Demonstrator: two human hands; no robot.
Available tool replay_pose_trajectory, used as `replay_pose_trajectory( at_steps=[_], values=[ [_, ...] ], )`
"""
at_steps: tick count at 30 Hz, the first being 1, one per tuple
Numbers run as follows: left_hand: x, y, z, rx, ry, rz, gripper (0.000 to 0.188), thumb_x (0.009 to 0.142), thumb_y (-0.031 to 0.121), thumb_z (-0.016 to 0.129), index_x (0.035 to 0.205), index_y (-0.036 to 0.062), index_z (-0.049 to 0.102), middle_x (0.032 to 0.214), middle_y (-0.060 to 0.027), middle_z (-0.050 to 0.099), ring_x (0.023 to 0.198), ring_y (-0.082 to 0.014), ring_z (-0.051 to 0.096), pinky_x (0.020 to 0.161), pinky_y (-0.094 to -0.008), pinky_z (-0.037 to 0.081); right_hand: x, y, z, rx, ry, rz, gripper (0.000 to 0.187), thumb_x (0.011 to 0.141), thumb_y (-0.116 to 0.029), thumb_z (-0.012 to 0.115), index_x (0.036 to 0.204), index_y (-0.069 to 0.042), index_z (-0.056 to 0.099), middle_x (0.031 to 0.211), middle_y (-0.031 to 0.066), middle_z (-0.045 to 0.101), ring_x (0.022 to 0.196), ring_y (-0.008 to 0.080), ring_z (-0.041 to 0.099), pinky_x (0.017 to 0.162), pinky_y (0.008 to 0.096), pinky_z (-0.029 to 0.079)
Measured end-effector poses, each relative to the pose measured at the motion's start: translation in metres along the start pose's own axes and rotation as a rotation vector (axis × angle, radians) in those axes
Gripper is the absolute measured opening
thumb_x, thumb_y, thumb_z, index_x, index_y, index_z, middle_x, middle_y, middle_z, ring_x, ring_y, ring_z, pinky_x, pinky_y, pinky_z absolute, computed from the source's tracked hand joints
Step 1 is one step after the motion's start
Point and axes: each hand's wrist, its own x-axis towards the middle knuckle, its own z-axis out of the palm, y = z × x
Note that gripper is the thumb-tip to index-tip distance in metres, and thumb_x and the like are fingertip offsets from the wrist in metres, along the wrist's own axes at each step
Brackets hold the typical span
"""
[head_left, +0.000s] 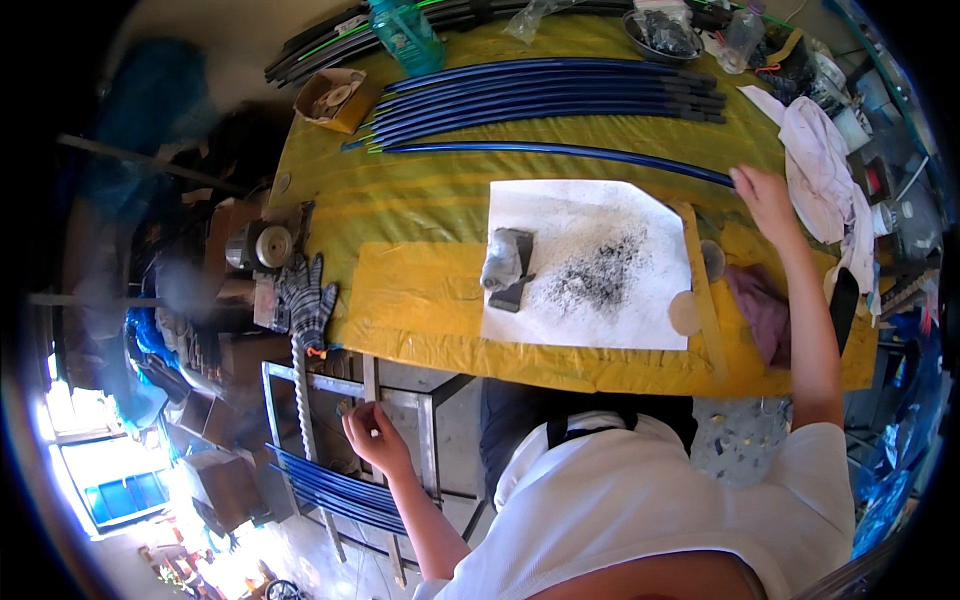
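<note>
My right hand [768, 205] is closed on the right end of a long, glossy blue rod [560, 149], which lies across the yellow-covered table [420, 215]. Behind it a row of similar blue rods [540, 90] with dark right ends lies side by side. Off the table's front edge, at the left, my left hand [376, 440] has its fingers curled together; a small white spot shows at them, too small to name. Below that hand more blue rods [340, 490] rest on a metal frame. A white sheet [590, 205] strewn with black powder holds a grey block [517, 292] and a crumpled whitish cloth [502, 262].
A cardboard box [333, 100] and a teal bottle [408, 40] stand at the back left. A bowl [662, 38] sits at the back right, with a pale cloth [825, 165] near the right edge. A striped glove [306, 298] hangs at the left edge. The metal frame [400, 395] stands below.
</note>
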Motion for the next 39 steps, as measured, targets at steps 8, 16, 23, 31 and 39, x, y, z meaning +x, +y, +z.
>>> replay_pose_trajectory(
  at_steps=[8, 16, 23, 31, 39],
  values=[
    [0.035, 0.132, 0.005, -0.585, -0.176, 0.073, 0.024, 0.083, 0.006, 0.061, 0.105, -0.0007, 0.054, 0.093, -0.0053, 0.055, 0.063, -0.006, 0.047, 0.053, -0.0177, 0.038, -0.101, -0.104, -0.009, 1.055, -0.021, 0.483, 0.041, 0.093, -0.042, 0.047, 0.078, -0.006, 0.059, 0.063, -0.0011, 0.051, 0.057, 0.0062, 0.045, 0.053, 0.021, 0.037],
    [0.012, 0.275, 0.052, -1.298, -0.726, 0.282, 0.042, 0.093, 0.029, 0.05, 0.12, -0.0001, 0.036, 0.093, -0.0184, 0.059, 0.045, -0.0038, 0.036, 0.044, -0.0155, 0.029, -0.125, -0.185, 0.007, 1.516, -0.372, 0.124, 0.038, 0.086, -0.039, 0.057, 0.081, -0.002, 0.061, 0.057, -0.0028, 0.045, 0.048, 0.0037, 0.037, 0.044, 0.0186, 0.026],
    [0.072, 0.277, 0.039, -1.56, -0.58, 0.091, 0.018, 0.096, 0.018, 0.044, 0.108, 0.0052, 0.045, 0.084, -0.0077, 0.057, 0.041, -0.0028, 0.032, 0.034, -0.0164, 0.023, -0.139, -0.161, -0.013, 1.291, -0.275, 0.16, 0.049, 0.081, -0.041, 0.066, 0.094, 0.006, 0.063, 0.054, -0.003, 0.044, 0.044, 0.0037, 0.034, 0.04, 0.0194, 0.024],
    [0.225, 0.181, -0.006, -1.77, -0.478, -0.024, 0.025, 0.096, 0.022, 0.044, 0.107, 0.001, 0.05, 0.091, -0.0092, 0.057, 0.044, -0.0063, 0.029, 0.036, -0.0189, 0.024, -0.272, 0.054, -0.052, 1.011, 0.042, 0.272, 0.028, 0.078, -0.015, 0.066, 0.101, -0.004, 0.055, 0.078, 0.0037, 0.054, 0.054, 0.0051, 0.042, 0.045, 0.0195, 0.032],
    [0.294, 0.123, 0.026, -0.844, -0.031, -0.234, 0.024, 0.087, 0.024, 0.057, 0.089, 0.0005, 0.059, 0.066, -0.0089, 0.058, 0.042, -0.0121, 0.042, 0.038, -0.025, 0.032, -0.41, 0.129, -0.122, 0.92, -0.008, 0.374, 0.036, 0.089, -0.037, 0.057, 0.101, -0.004, 0.055, 0.061, -0.0013, 0.041, 0.045, 0.005, 0.034, 0.04, 0.0229, 0.024]
  ],
)
